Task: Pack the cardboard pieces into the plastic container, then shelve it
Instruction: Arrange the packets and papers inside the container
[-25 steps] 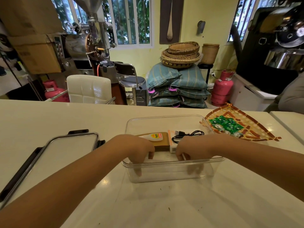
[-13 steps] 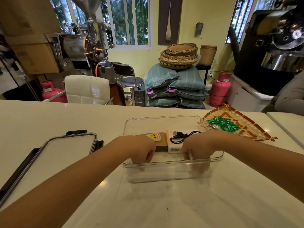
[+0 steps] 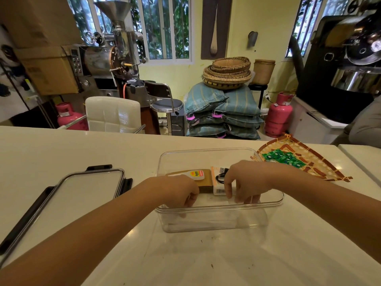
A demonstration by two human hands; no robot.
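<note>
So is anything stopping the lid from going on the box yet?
Yes. Both hands are inside the plastic container: the left hand by the cardboard pieces, the right hand on the white box. They reach over its rim. The lid lies on the counter to the left.

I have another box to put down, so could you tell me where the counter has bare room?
Bare patches: the counter in front of the plastic container, and the far-left stretch beyond the lid. Crowded: inside the container, where both hands work beside the cardboard pieces, and its right, where the woven tray lies.
</note>
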